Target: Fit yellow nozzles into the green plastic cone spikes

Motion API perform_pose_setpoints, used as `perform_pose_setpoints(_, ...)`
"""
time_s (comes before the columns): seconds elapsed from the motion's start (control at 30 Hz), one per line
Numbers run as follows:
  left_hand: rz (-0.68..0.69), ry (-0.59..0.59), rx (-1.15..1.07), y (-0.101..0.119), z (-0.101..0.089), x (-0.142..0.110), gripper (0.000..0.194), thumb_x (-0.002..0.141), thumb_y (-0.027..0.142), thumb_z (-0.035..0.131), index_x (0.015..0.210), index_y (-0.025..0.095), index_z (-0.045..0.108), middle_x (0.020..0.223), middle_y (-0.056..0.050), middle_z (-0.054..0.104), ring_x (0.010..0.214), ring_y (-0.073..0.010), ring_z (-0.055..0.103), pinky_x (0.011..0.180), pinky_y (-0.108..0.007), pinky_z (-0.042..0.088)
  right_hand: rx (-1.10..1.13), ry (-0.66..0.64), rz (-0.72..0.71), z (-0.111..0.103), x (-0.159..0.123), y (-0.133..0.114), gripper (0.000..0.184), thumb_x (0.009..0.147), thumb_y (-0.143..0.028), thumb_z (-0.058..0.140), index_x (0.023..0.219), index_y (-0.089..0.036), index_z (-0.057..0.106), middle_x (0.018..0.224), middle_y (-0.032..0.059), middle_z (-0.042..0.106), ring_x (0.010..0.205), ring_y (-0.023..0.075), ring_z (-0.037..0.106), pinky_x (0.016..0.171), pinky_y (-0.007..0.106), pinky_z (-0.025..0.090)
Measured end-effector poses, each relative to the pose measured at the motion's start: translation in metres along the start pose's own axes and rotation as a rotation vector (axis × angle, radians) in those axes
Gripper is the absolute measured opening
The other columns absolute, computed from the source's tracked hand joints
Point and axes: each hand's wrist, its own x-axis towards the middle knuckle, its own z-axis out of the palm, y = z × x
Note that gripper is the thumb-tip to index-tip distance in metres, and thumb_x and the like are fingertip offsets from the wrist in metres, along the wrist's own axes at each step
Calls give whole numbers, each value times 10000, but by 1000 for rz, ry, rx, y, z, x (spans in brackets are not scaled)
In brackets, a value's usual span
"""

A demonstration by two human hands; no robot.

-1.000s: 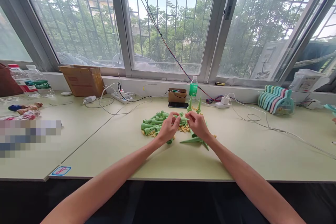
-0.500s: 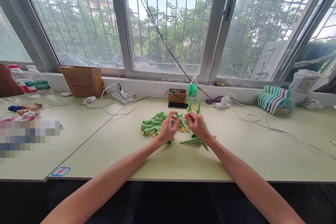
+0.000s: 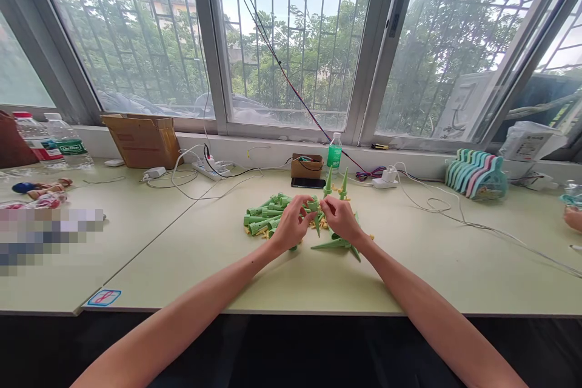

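Note:
My left hand (image 3: 293, 222) is closed on a green plastic spike (image 3: 313, 205), its wide collar up and its tapered point downward. Close against the collar, my right hand (image 3: 339, 216) pinches with thumb and fingertips; whatever lies between them is too small to make out. Left of and behind my left hand lies a heap of green tubes (image 3: 260, 218) with collars. Small yellow pegs (image 3: 317, 224) are scattered among and under them. Two green spikes (image 3: 344, 185) stand point up behind my right hand. More green spikes (image 3: 331, 244) lie below my right wrist.
At the back stand a green-labelled bottle (image 3: 334, 151), a small brown box (image 3: 307, 165) and a black phone (image 3: 308, 182). A cardboard box (image 3: 143, 140) is back left; pastel hangers (image 3: 476, 174) stand right. White cables (image 3: 431, 201) cross the table. Another person's hand (image 3: 573, 218) shows at the right edge.
The spike in my left hand has turned from slanting to nearly upright, point down. My right hand stays close beside its collar. Another person's hand has come in at the right edge.

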Motion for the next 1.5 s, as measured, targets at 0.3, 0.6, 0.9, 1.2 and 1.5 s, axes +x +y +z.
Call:
perform_pose_setpoints(0.3, 53, 22, 19, 1, -1, 0, 243, 873, 275, 524, 1106, 215, 488, 1084, -58, 575, 657, -78, 530, 563, -193, 475, -24, 13, 6, -1, 1, -2, 390, 920, -391, 406, 582, -203, 357, 517, -44, 332, 506, 107, 281, 509, 251, 253)
perform_pose_setpoints(0.6, -62, 109, -115, 6, 1, 1, 277, 881, 375, 525, 1095, 216, 450, 919, -24, 556, 568, -67, 527, 513, -190, 444, 19, 80, 31, -1, 0, -6, 385, 937, -431, 402, 632, -197, 429, 520, -40, 372, 501, 109, 326, 516, 246, 277)
perform_pose_setpoints(0.9, -245, 93, -304, 12, -1, 4, 350, 938, 521, 344, 996, 210, 495, 554, 36, 558, 459, -115, 515, 466, -222, 415, 123, 60, 25, -4, -2, -8, 360, 945, -461, 397, 724, -195, 495, 551, -29, 448, 500, 111, 399, 519, 234, 325)
perform_pose_setpoints(1.2, -262, 25, -285, 8, -2, 2, 369, 936, 526, 346, 1026, 219, 530, 531, 32, 583, 458, -139, 546, 481, -246, 434, 200, -39, 9, -3, -4, -12, 361, 937, -477, 405, 744, -192, 514, 566, -20, 470, 491, 106, 405, 498, 227, 330)
perform_pose_setpoints(1.5, -178, -14, -188, 9, -5, 0, 319, 938, 476, 381, 1104, 220, 472, 617, 42, 553, 490, -114, 552, 463, -207, 418, 245, -55, 28, -3, -3, -10, 330, 937, -494, 405, 850, -199, 524, 590, -28, 450, 488, 113, 422, 497, 234, 344)
